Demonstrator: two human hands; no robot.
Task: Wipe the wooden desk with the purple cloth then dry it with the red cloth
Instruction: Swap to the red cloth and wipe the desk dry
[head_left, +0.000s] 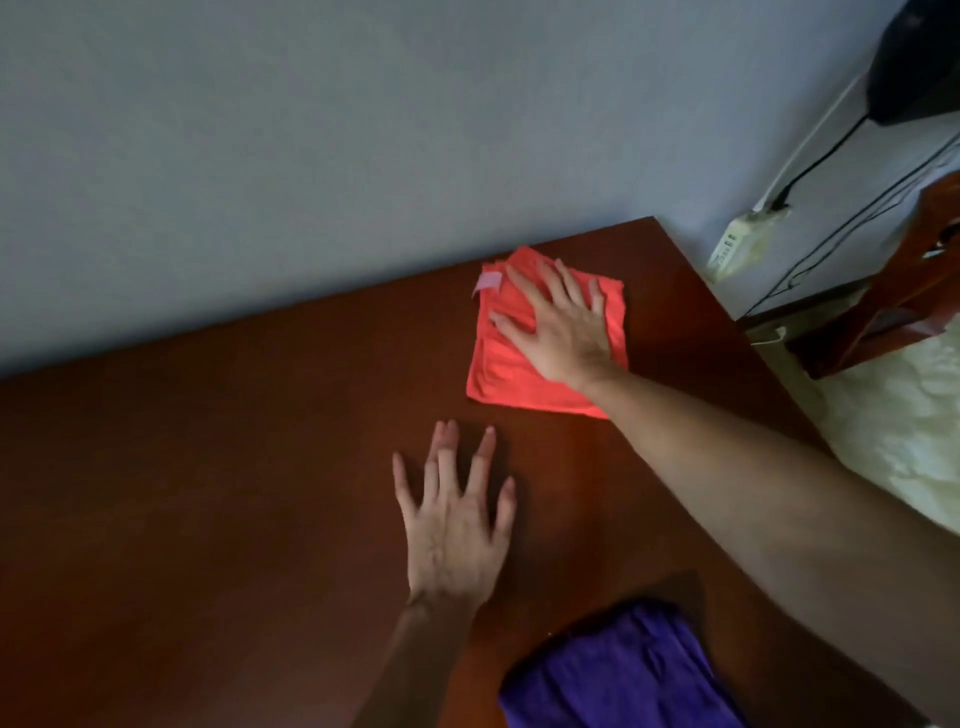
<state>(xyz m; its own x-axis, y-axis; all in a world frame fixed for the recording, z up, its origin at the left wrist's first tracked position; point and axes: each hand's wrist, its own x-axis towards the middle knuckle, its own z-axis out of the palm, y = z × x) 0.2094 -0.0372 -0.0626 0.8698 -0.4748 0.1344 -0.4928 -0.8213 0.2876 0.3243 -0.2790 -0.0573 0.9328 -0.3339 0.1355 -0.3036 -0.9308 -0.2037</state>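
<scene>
Drying w/ right hand (558, 327) flat, fingers spread, on soft, light red cloth (498, 364) nr desk (208, 493) far-right corner; left hand (457, 525) flat, empty; best pressed mid-cloth, likely bunches.

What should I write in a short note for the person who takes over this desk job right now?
Right hand: flat, fingers spread, pressing the red cloth at the far right of the wooden desk.
Left hand: open, flat on bare wood, holds nothing.
Purple cloth: set down at the near edge, untouched.
Done: purple wipe, apparently.
Left: finish drying the desk with the red cloth.
</scene>
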